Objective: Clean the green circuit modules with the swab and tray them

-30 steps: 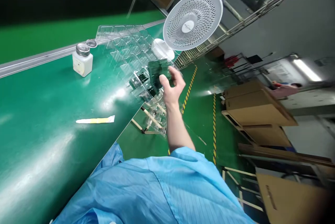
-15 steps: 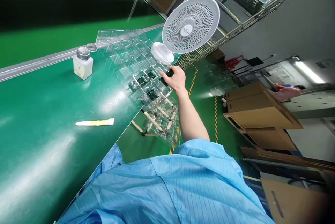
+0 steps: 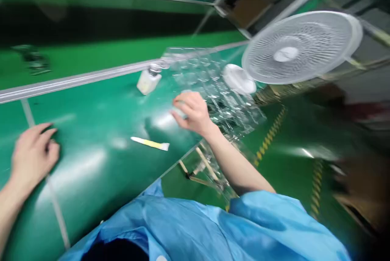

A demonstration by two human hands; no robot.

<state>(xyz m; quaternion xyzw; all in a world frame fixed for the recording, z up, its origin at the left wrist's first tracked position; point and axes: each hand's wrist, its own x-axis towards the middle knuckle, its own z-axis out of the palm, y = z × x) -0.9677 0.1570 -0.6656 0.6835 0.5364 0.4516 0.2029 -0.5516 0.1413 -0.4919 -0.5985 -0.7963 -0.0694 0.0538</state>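
Observation:
My right hand [image 3: 193, 112] is above the green bench beside the clear plastic tray [image 3: 202, 76]. Its thumb and fingers are apart, and I see nothing between them, though motion blurs it. The tray has rows of pockets; dark parts show in its near end, partly behind the hand and wrist. At the far left my left hand [image 3: 35, 153] is low over the bench, fingers loosely bent and apart, holding nothing. Between the hands lies a thin white and yellow tube-like item [image 3: 150, 143]. A white bottle with a metal top [image 3: 149, 80] stands behind it.
A white fan [image 3: 286, 53] on a round base [image 3: 239, 79] stands past the tray. A blurred green circuit board [image 3: 32, 59] shows at the back left, beyond the metal rail [image 3: 76, 79]. Below the bench edge is a tube-frame rack [image 3: 207, 163] with clear trays.
My right hand has left the boards in the tray and moved left over the bench. My left hand has come into view. The camera has turned left, shifting everything rightward.

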